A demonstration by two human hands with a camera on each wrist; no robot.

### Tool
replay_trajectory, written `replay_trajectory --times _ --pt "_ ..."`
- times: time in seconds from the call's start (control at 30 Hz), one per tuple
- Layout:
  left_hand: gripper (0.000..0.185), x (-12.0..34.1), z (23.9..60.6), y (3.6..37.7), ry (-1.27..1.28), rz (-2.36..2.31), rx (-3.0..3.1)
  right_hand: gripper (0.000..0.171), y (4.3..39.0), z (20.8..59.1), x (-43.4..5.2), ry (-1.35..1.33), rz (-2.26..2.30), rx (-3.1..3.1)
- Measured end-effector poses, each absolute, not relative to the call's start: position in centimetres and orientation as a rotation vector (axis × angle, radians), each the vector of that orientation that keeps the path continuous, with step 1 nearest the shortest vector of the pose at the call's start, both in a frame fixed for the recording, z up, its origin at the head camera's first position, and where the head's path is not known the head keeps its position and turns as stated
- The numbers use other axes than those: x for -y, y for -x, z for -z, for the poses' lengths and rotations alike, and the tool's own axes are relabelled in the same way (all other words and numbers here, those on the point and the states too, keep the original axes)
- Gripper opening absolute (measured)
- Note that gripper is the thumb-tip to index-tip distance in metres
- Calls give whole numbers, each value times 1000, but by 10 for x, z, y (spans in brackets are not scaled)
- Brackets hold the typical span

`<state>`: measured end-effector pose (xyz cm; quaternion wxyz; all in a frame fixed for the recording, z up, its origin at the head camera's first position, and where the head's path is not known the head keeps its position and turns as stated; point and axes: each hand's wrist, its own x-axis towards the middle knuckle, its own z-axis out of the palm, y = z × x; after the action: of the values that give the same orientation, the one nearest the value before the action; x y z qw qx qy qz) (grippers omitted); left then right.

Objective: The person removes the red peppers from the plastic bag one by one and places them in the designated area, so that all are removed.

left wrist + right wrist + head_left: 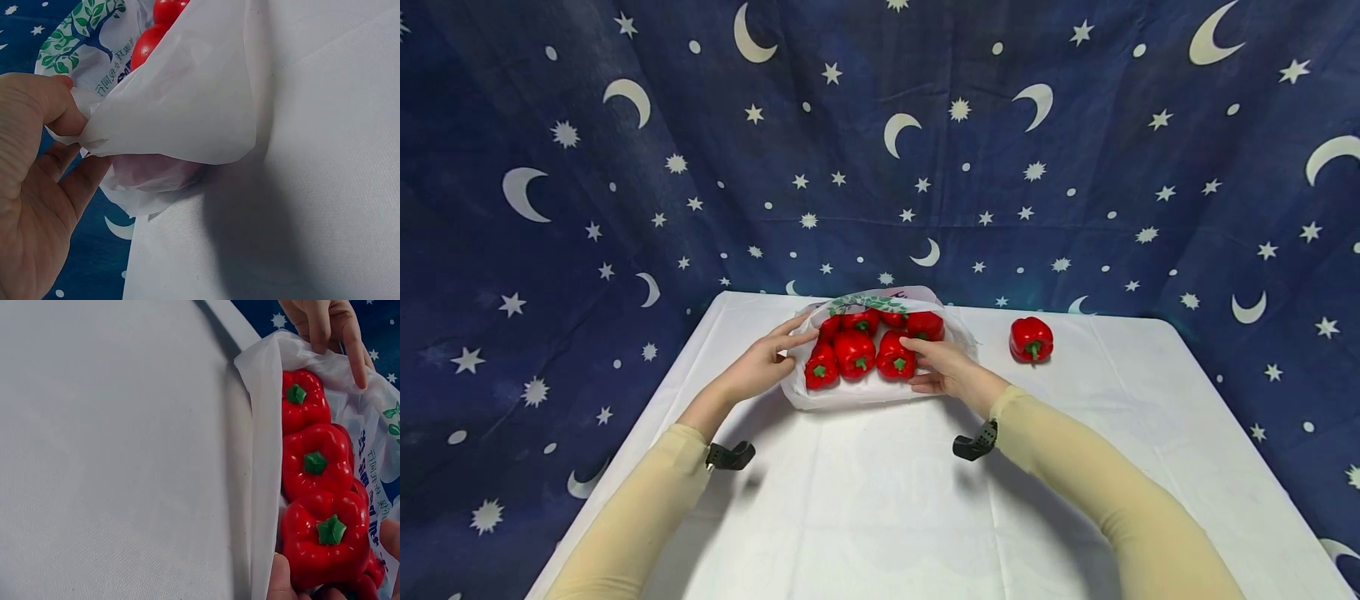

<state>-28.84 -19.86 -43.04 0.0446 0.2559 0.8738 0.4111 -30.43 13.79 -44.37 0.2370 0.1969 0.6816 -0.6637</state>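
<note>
A white plastic bag (857, 396) lies open at the far middle of the white table (880, 500), holding several red bell peppers (854, 352) with green stems. My left hand (767, 360) pinches the bag's left rim (187, 106) between thumb and fingers (59, 115) and holds it up. My right hand (943, 367) reaches into the right side of the opening. Its thumb (281, 581) and fingers are curled round the nearest red pepper (325, 540), right at the bag's edge (262, 456). One more red pepper (1031, 338) sits alone on the table to the right.
A dark blue cloth with moons and stars (880, 150) hangs behind and around the table. The bag carries a green tree print (69, 44). White tablecloth spreads in front of the bag, and the table's edges fall off left and right.
</note>
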Motion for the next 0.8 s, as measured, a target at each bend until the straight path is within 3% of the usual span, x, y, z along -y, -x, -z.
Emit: replay_trajectory --times 0.37,0.8 --pt "53 190 402 265 -801 -1272 -2642 85 306 449 -134 -512 1801 -1912" --pt "55 201 433 288 -793 -1264 -2676 73 305 453 -138 -505 1742 -1948"
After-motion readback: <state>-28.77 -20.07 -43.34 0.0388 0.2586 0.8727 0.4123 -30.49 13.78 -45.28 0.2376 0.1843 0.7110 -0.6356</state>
